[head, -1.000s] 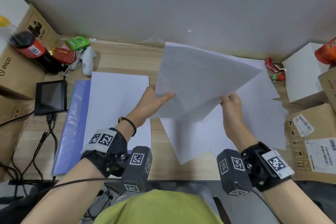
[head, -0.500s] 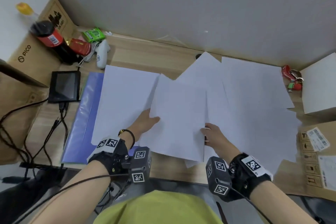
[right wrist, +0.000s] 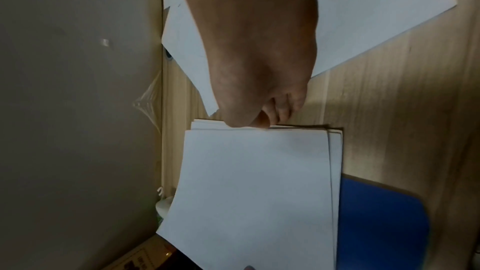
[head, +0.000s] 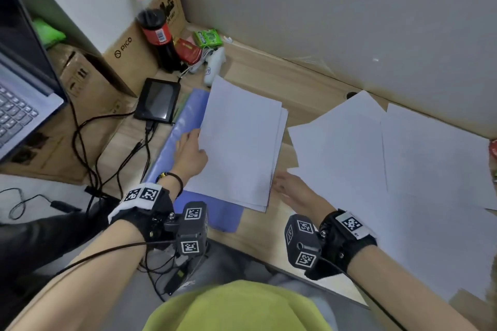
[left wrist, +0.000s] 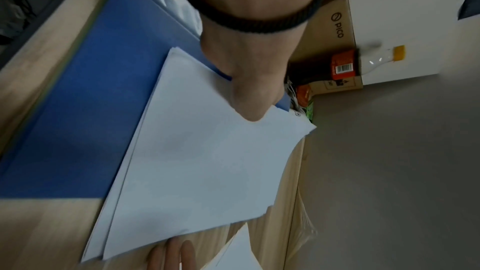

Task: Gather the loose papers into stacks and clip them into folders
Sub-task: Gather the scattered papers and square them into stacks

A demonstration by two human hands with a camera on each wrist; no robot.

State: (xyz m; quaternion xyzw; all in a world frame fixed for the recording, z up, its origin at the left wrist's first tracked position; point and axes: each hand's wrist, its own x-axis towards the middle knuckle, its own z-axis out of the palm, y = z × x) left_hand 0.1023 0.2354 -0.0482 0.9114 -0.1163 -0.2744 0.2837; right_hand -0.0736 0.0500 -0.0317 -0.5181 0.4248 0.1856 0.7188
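A stack of white papers (head: 242, 142) (left wrist: 202, 171) (right wrist: 254, 192) lies on an open blue folder (head: 188, 118) (left wrist: 72, 130) (right wrist: 376, 223), its edges slightly uneven. My left hand (head: 191, 153) (left wrist: 246, 89) holds the stack's left edge, thumb on top and fingers hidden beneath. My right hand (head: 290, 188) (right wrist: 259, 89) touches the stack's right edge with nearly straight fingers (left wrist: 179, 254). Several loose white sheets (head: 376, 164) (right wrist: 376, 7) lie overlapped on the wooden desk (head: 255, 234) to the right.
At far left stands an open laptop (head: 16, 105). A small black screen (head: 158, 102) with cables (head: 88, 142) lies beside the folder. Cardboard boxes (head: 126, 48), a dark bottle (head: 158, 35), a white controller (head: 215, 64) and a green packet (head: 208, 37) crowd the back left corner.
The sheets both hands held up in the air came down and moved left onto the stack on the blue folder. The head view swung left.
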